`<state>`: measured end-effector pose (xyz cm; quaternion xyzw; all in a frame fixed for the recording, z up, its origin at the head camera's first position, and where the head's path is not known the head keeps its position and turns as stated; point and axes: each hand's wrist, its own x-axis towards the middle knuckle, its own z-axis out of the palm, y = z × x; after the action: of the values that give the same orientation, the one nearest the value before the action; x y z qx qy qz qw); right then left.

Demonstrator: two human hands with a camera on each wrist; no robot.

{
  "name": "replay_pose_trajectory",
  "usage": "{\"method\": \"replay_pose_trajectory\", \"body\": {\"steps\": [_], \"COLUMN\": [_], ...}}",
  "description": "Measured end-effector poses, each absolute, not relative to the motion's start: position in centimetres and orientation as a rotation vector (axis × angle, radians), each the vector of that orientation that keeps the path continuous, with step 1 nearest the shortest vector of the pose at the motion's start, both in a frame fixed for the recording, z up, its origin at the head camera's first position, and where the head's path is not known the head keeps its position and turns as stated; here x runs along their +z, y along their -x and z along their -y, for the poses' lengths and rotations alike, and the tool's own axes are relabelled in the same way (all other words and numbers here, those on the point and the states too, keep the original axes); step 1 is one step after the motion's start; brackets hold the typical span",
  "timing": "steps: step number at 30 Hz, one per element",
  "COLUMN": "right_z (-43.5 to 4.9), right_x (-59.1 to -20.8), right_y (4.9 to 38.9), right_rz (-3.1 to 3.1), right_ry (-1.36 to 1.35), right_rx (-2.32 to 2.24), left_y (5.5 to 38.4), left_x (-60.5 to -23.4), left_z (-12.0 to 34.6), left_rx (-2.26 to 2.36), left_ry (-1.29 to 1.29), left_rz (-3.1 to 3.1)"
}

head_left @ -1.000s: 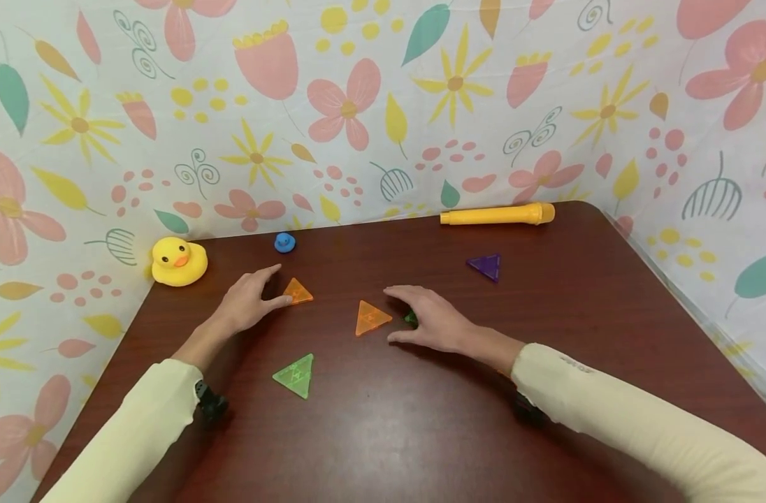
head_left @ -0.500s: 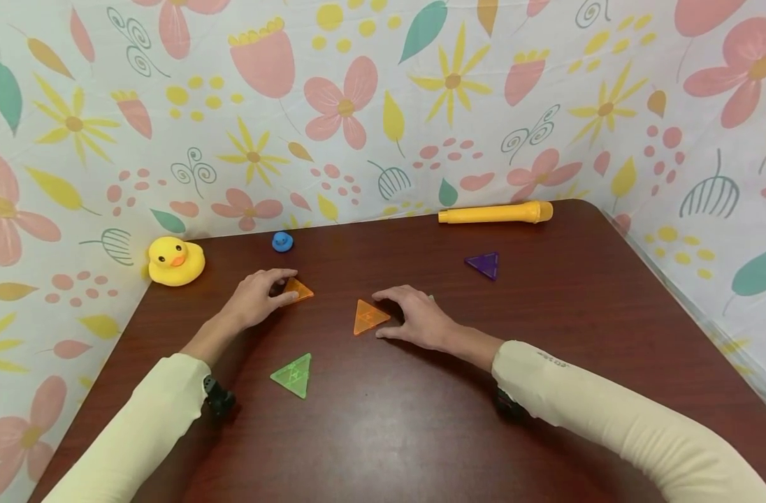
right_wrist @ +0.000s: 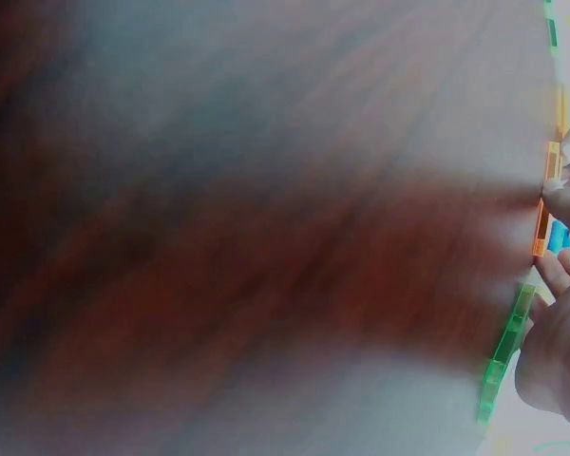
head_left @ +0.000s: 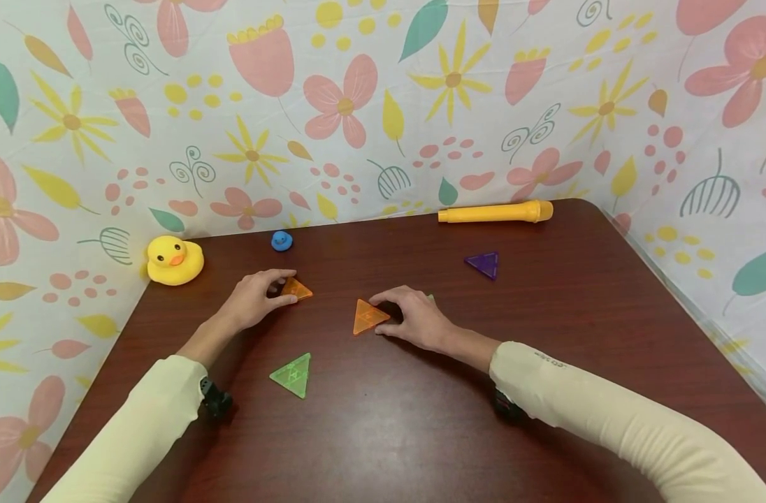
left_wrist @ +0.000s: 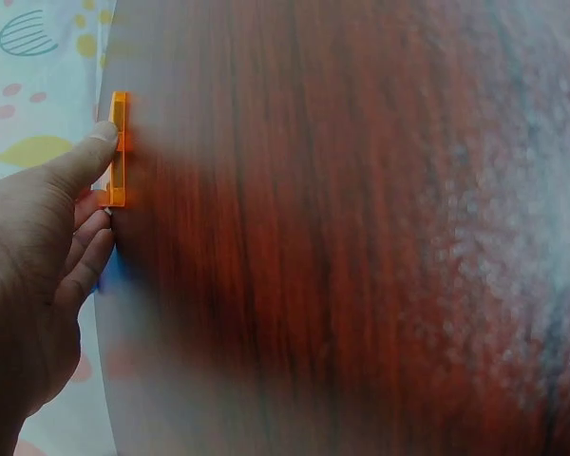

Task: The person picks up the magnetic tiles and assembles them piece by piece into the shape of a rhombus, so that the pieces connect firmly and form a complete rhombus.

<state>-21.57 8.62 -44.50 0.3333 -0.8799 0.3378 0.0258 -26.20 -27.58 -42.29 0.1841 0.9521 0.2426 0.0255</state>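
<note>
In the head view my left hand [head_left: 251, 300] has its thumb and fingers around the left edge of an orange see-through triangle tile [head_left: 301, 290]. The left wrist view shows the thumb on the edge of that orange tile [left_wrist: 120, 157], fingers curled behind it. My right hand [head_left: 417, 319] pinches a second orange triangle tile [head_left: 368, 318] between thumb and index finger at its right corner. Both orange tiles lie on the brown table, a short gap apart. A green tile [right_wrist: 505, 353] lies by the right hand, mostly hidden by it in the head view.
A light green triangle tile [head_left: 293, 376] lies nearer the front. Farther back is a purple triangle tile [head_left: 485, 265]. Along the back edge are a yellow duck [head_left: 175, 260], a small blue duck [head_left: 282, 241] and a yellow toy microphone [head_left: 496, 212]. A flowered cloth [head_left: 358, 175] hangs behind the table.
My right hand has moved left to the second orange tile and its fingers have closed on the corner. My left hand's fingers have come in around the first orange tile.
</note>
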Motion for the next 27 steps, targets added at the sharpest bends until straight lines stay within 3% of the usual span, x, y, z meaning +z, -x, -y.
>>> {"method": "replay_pose_trajectory", "body": {"steps": [27], "right_z": [-8.56], "right_x": [-44.36], "right_y": [22.22], "right_rz": [2.683], "right_ry": [-1.084], "right_rx": [1.073], "left_y": [25.94], "left_x": [-42.21], "left_z": [26.94], "left_rx": [0.884], "left_ry": [-0.518], "left_rz": [-2.913]}}
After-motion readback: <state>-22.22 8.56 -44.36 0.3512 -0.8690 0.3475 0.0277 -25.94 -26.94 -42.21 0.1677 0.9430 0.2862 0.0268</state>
